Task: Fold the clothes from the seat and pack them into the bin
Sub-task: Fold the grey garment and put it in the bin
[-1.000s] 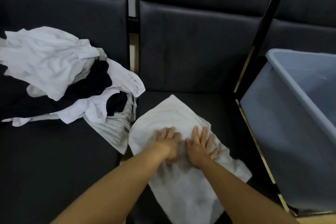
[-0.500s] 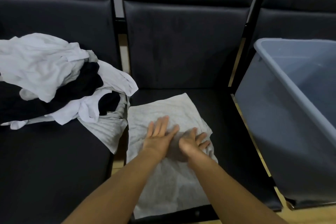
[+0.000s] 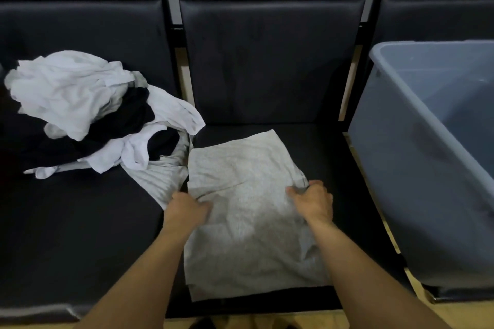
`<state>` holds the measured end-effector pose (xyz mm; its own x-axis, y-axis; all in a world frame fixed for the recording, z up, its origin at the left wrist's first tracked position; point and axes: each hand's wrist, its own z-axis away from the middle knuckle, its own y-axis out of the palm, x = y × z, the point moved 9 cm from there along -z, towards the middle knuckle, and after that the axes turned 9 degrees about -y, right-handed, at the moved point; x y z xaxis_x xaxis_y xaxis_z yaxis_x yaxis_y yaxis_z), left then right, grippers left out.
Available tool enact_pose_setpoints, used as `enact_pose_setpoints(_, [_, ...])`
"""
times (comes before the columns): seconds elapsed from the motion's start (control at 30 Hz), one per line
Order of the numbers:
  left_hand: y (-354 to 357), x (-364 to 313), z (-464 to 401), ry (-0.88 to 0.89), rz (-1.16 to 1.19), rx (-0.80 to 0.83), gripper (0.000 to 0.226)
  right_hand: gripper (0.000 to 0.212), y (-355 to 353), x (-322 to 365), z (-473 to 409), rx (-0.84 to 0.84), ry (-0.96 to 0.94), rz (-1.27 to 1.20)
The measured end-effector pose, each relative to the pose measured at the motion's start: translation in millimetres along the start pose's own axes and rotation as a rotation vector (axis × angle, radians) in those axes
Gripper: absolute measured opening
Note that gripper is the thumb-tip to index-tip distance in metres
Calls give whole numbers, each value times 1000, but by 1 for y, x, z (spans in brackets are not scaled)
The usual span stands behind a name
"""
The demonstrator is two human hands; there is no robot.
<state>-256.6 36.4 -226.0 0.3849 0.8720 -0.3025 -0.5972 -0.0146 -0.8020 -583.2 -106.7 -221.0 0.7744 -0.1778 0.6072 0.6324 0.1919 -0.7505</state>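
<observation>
A light grey garment lies flat on the middle black seat. My left hand grips its left edge about halfway along. My right hand pinches the right edge, where the cloth bunches into a small fold. A heap of white, black and grey clothes sits on the left seat. The grey plastic bin stands on the right seat, and nothing shows inside the part I see.
Black padded backrests rise behind the seats, with metal frame posts between them. A ribbed grey top from the heap hangs over the gap toward the middle seat. Wooden floor shows below the seat fronts.
My hands were pressing flat together on the middle of the garment. They have moved apart to its left and right edges and now take hold of the cloth.
</observation>
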Motion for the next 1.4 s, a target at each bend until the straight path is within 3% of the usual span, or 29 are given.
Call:
enact_pose_setpoints(0.1, [-3, -1, 2, 31, 48, -16, 38, 60, 4, -1, 1, 74, -1, 89])
enact_pose_setpoints(0.33, [4, 8, -7, -60, 438, 232, 48, 48, 11, -2, 2, 175, -70, 37])
enact_pose_setpoints(0.4, [10, 9, -2, -78, 505, 296, 43, 44, 9, 1, 6, 194, -88, -75])
enact_pose_setpoints(0.53, [-3, 6, 4, -19, 672, 199, 28, 39, -9, 14, 14, 124, -129, -363])
enact_pose_setpoints(0.7, [-42, -9, 25, 211, 876, 102, 52, 25, -42, 47, 30, -25, -338, -580])
enact_pose_setpoints(0.77, [-60, -16, 42, 327, 939, 68, 47, 12, -54, 61, 43, -50, -389, -712])
enact_pose_setpoints(0.83, [-73, -20, 61, 434, 985, 62, 42, 26, -66, 72, 53, -78, -449, -783])
enact_pose_setpoints(1.0, [-89, -25, 78, 630, 820, -24, 18, 25, -86, 86, 66, -94, -539, -715])
enact_pose_setpoints(1.17, [-83, -23, 69, 617, 759, 51, 54, 44, -81, 85, 62, 6, -521, -647])
enact_pose_setpoints(1.3, [-82, -25, 59, 578, 793, 45, 41, 39, -71, 76, 53, 41, -391, -780])
enact_pose_setpoints(1.4, [-56, -20, 40, 461, 703, 85, 44, 34, -48, 52, 37, 30, -298, -718])
